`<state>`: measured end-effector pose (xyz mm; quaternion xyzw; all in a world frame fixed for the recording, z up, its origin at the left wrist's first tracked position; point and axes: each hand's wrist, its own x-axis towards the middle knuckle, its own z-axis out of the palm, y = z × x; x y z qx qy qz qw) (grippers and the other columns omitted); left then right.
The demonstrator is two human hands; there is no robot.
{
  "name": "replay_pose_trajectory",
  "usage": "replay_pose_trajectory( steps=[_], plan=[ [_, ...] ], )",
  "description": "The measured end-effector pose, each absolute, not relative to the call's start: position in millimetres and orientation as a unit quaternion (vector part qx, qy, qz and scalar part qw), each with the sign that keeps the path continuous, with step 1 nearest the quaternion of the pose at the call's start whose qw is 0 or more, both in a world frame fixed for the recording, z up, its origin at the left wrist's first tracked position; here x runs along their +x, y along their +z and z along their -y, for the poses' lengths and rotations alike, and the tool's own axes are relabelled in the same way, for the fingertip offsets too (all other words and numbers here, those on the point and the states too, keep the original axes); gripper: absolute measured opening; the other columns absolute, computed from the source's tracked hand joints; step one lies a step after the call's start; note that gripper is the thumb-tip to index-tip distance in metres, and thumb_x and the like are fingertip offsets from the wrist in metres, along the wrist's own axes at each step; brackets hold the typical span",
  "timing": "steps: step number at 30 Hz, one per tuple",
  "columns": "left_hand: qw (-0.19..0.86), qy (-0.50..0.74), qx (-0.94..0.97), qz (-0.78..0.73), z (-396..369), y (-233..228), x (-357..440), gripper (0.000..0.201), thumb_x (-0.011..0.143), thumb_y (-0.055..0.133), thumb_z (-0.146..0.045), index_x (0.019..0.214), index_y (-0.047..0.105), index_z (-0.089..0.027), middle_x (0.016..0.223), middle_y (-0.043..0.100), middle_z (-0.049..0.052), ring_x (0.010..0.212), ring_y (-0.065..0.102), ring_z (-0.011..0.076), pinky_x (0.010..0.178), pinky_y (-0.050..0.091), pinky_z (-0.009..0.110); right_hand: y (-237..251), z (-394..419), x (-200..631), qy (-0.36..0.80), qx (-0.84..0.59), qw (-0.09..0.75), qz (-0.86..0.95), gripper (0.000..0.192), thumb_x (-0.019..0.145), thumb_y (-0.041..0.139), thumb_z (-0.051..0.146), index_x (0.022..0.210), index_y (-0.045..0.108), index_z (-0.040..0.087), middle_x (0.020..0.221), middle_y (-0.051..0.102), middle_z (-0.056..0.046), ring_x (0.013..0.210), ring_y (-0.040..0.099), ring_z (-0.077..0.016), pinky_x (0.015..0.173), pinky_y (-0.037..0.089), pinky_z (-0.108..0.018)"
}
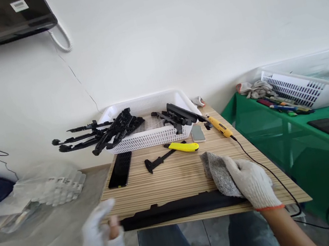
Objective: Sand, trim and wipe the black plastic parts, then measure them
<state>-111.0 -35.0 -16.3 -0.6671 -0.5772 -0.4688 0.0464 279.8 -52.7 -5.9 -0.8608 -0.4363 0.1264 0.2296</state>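
Observation:
A long black plastic part [179, 208] lies along the near edge of a small wooden table [180, 175]. My right hand [251, 182], in a white knit glove, presses a grey cloth [219, 170] onto the right end of that part. My left hand [104, 241], also gloved and blurred, hovers off the table's near left corner beside the part's left end, fingers apart, holding nothing.
A white basket [154, 135] of black plastic parts stands at the table's far edge, parts sticking out left. A phone [120, 170], a yellow utility knife [184, 147], a black handle piece [158, 162] and a yellow corded tool [220, 126] lie nearby. A green table [308, 144] stands right.

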Motion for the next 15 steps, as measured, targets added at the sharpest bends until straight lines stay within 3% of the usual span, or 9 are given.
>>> replay_pose_trajectory(
  steps=[3,8,11,15],
  plan=[
    [0.071,-0.343,-0.832,0.43,33.4,-11.8,-60.0,0.045,0.087,0.057,-0.059,0.114,0.065,-0.023,0.107,0.073,0.008,0.097,0.068,0.0265,0.085,0.052,0.04,-5.0,52.5,279.3,0.128,-0.861,0.232,0.433,0.057,0.094,0.032,0.055,0.061,0.062,0.019,0.073,0.07,-0.013,0.072,0.06,-0.0225,0.064,0.034,-0.03],
    [0.079,-0.199,-0.887,0.41,19.2,-2.4,-23.9,0.041,0.081,0.063,-0.062,0.086,0.067,-0.022,0.083,0.07,0.007,0.075,0.064,0.0241,0.066,0.044,0.037,-7.1,54.5,281.2,0.135,-0.85,0.253,0.442,0.058,0.092,0.031,0.058,0.061,0.062,0.02,0.074,0.07,-0.013,0.074,0.06,-0.0233,0.066,0.036,-0.031],
    [0.087,-0.168,-0.888,0.418,11.3,2.7,-23.7,0.045,0.081,0.061,-0.065,0.072,0.062,-0.021,0.069,0.062,0.004,0.065,0.059,0.0215,0.058,0.038,0.033,-9.1,58.5,285.6,0.152,-0.795,0.308,0.5,0.052,0.088,0.037,0.059,0.066,0.065,0.021,0.078,0.07,-0.01,0.08,0.061,-0.024,0.073,0.04,-0.032],
    [0.135,-0.199,-0.883,0.403,6.9,2.6,-24.3,0.052,0.085,0.05,-0.07,0.073,0.061,-0.021,0.069,0.062,0.004,0.065,0.06,0.0207,0.056,0.038,0.031,-10.9,63.5,290.8,0.253,-0.72,0.405,0.504,0.044,0.084,0.048,0.059,0.081,0.069,0.02,0.086,0.07,-0.006,0.086,0.063,-0.0233,0.078,0.045,-0.031]
  ],
)
